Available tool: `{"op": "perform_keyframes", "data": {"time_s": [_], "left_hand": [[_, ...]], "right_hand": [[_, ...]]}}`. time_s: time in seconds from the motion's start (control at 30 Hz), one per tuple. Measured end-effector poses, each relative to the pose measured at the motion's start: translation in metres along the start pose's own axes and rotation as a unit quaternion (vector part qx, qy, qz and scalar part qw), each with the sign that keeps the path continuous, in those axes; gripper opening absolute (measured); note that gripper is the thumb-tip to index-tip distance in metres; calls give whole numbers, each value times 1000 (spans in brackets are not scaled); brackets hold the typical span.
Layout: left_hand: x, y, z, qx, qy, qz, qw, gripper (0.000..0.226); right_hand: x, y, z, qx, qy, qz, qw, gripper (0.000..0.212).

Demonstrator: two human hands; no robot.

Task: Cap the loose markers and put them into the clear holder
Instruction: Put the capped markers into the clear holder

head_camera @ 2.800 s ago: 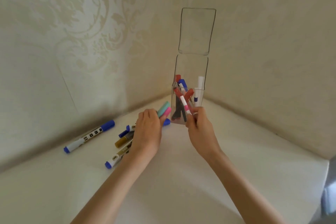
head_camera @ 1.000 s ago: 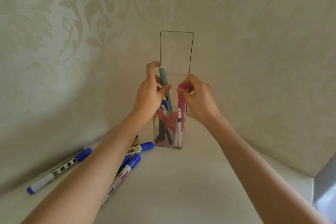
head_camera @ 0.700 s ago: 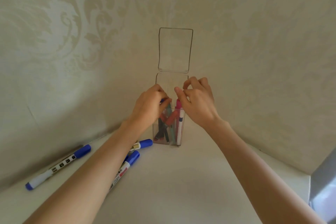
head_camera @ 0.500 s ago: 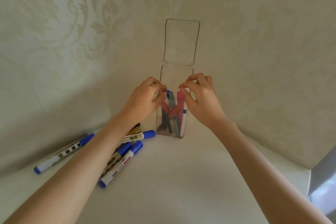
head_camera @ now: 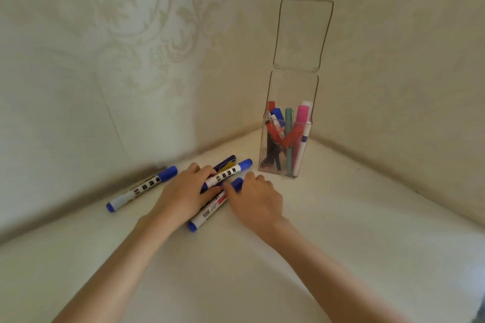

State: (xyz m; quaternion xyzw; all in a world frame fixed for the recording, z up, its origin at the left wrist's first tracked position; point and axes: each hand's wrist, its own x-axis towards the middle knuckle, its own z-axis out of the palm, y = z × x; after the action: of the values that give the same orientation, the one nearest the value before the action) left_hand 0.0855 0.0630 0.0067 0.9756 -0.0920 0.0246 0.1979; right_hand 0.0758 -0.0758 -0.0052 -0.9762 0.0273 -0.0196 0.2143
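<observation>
Both hands had dropped from the one clear holder in the corner to five loose markers lying beside it. The left hand curled round a blue-capped marker. The right hand touched the red-labelled marker at its cap, and whether it gripped could not be told.

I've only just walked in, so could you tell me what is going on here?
A person is gathering loose markers. The left hand holds one blue-capped marker in the pile; the right hand touches another marker's cap. A third marker lies apart. The clear holder stands upright, lid open, several markers inside.
</observation>
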Motion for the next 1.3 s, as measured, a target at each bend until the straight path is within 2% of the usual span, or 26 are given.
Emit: {"op": "perform_keyframes", "data": {"time_s": [0.07,0.17,0.23,0.33,0.43,0.6,0.67,0.73,0.8,0.9,1.0,1.1,1.17,1.3], "left_hand": [[-2,0,0,17,-4,-10,1000,31],[0,6,-5,68,-53,-20,996,31],[6,12,-6,97,-76,-37,992,32],[14,22,-2,118,-90,-63,987,33],[18,31,6,123,-80,-72,987,30],[13,33,6,16,-60,-85,994,27],[8,25,3,-92,-58,-80,991,21],[2,18,-3,-209,-22,-64,976,19],[-2,21,-14,-297,33,-35,954,15],[6,41,-32,-396,99,8,913,9],[22,62,-40,-435,117,40,892,11],[35,79,-40,-449,112,66,884,14],[41,85,-37,-460,111,72,878,14],[49,85,-24,-462,105,70,878,7]], "right_hand": [[2,-7,2,6,-17,11,1000,50],[10,-11,-5,49,-84,43,994,52],[11,-10,-9,59,-100,59,991,53],[8,-8,-8,23,-82,63,994,50],[2,-4,-7,-10,-38,52,998,36],[2,14,-21,83,-11,36,996,26],[0,22,-32,155,-37,29,987,27],[-2,32,-46,219,-48,7,974,24],[-3,38,-66,287,2,-35,957,17],[2,38,-104,390,142,-95,905,20],[16,35,-140,401,275,-154,860,39],[36,32,-167,380,359,-175,834,43],[49,32,-171,367,357,-158,844,43],[68,37,-153,252,272,-117,921,28]]}}
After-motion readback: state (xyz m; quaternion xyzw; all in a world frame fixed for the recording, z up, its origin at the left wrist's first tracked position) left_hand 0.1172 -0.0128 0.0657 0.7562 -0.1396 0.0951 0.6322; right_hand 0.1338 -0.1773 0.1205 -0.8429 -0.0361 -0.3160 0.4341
